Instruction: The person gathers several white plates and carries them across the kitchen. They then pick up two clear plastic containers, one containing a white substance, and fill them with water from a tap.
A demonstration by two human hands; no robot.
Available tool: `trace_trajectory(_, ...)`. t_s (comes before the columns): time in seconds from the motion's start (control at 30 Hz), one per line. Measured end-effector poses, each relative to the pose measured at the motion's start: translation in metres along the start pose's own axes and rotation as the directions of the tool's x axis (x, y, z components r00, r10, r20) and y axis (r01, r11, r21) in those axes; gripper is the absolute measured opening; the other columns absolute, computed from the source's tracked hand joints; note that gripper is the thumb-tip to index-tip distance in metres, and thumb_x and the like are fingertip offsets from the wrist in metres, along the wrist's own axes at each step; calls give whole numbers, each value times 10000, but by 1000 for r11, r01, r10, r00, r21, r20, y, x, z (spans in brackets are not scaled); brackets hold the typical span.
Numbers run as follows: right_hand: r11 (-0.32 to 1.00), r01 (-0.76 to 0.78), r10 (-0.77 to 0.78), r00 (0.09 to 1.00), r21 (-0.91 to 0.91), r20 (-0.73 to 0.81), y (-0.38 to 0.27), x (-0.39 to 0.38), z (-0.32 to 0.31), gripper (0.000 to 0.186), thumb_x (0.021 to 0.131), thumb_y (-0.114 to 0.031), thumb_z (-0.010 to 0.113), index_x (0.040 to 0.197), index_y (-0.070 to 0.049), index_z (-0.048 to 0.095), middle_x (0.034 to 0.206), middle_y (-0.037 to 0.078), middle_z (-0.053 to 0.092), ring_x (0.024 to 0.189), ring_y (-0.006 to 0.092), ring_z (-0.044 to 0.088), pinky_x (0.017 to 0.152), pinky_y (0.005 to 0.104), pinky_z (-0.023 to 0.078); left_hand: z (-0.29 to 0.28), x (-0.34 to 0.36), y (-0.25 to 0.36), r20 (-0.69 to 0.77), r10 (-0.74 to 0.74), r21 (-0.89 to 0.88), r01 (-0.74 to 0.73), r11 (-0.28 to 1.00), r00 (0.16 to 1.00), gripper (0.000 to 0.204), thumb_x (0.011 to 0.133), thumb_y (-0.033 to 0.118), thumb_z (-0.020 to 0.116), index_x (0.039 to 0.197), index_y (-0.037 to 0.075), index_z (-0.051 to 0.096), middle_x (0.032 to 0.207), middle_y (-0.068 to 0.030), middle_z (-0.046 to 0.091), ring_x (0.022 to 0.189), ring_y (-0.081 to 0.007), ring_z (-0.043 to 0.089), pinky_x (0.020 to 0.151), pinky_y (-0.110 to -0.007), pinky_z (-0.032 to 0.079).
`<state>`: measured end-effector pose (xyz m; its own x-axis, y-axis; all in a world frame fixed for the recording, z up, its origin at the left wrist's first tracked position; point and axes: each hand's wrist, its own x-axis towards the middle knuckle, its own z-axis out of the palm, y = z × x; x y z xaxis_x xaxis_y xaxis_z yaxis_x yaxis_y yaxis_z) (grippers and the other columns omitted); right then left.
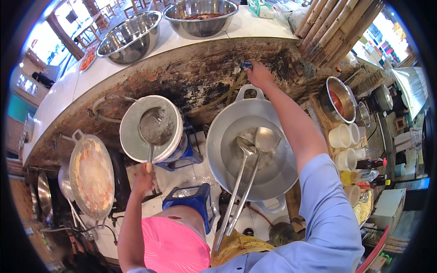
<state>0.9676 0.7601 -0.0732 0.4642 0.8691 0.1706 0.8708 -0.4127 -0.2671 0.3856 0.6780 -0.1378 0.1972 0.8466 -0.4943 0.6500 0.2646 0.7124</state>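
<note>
My left hand (146, 178) grips the handle of a round metal ladle or strainer (154, 123), whose head is inside a white bucket (127, 139) standing on a blue stool. My right hand (258, 73) is closed on a small blue tap handle (248, 65) at the soot-stained brick wall. Below my right arm sits a large aluminium wok (218, 154) with cloudy liquid in it. A metal turner (268, 139) and a second long utensil (243, 148) rest in the wok, their handles hanging over the near rim.
A stained wok (91, 182) stands left. Steel bowls (128, 43) sit on the white counter (246, 29). A pink lid (173, 241) and blue stool (182, 198) are below. Bamboo poles (332, 22) rise behind a shelf holding a sauce bowl (327, 98), tubs (341, 136) and bottles.
</note>
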Motion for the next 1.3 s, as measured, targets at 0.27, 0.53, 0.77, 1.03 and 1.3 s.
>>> trace_trajectory(0.27, 992, -22, 39, 989, -124, 139, -2, 31, 15, 399, 1018, -381, 441, 1181, -76, 639, 1179, 202, 663, 1068, 373, 657, 862, 501, 532, 5, -29, 65, 277, -302, -532, 407, 743, 912, 212, 905, 57, 533, 1115, 74, 506, 654, 3, 473, 427, -100, 425, 420, -270, 419)
trace_trajectory(0.53, 944, 19, -138, 929, 328, 343, -9, -2, 8, 413, 952, -400, 531, 1208, -102, 657, 1102, 195, 692, 1064, 368, 650, 915, 468, 511, 24, -45, 65, 287, -271, -661, 395, 638, 919, 72, 932, 122, 572, 993, 133, 537, 588, 75, 410, 395, -36, 360, 367, -219, 329)
trace_trajectory(0.77, 488, -31, 103, 994, 872, -22, 100, -259, -68, 390, 941, -346, 619, 1198, -52, 603, 1106, 149, 686, 1052, 272, 654, 903, 381, 510, 27, -77, 70, 121, -265, -685, 273, 676, 957, 94, 924, 74, 562, 1001, 122, 539, 613, 52, 411, 407, -51, 354, 361, -210, 309)
trace_trajectory(1.03, 258, -679, 760, 582, 688, 289, 276, -613, -79, 201, 942, -252, 620, 1036, -78, 661, 848, 40, 668, 723, 136, 626, 659, 305, 520, 20, -145, 81, 36, 6, -705, 21, 709, 999, 87, 938, 76, 565, 1018, 97, 540, 640, 39, 428, 418, -44, 366, 363, -199, 305)
trace_trajectory(1.3, -156, -593, 728, 471, 790, 498, 251, -646, -74, 159, 963, -235, 590, 1050, -106, 624, 794, 24, 618, 582, 114, 560, 506, 277, 470, 51, -239, 107, 258, 142, -799, 128, 587, 956, 196, 967, 49, 535, 1163, 36, 540, 638, 25, 427, 406, -61, 368, 357, -192, 303)
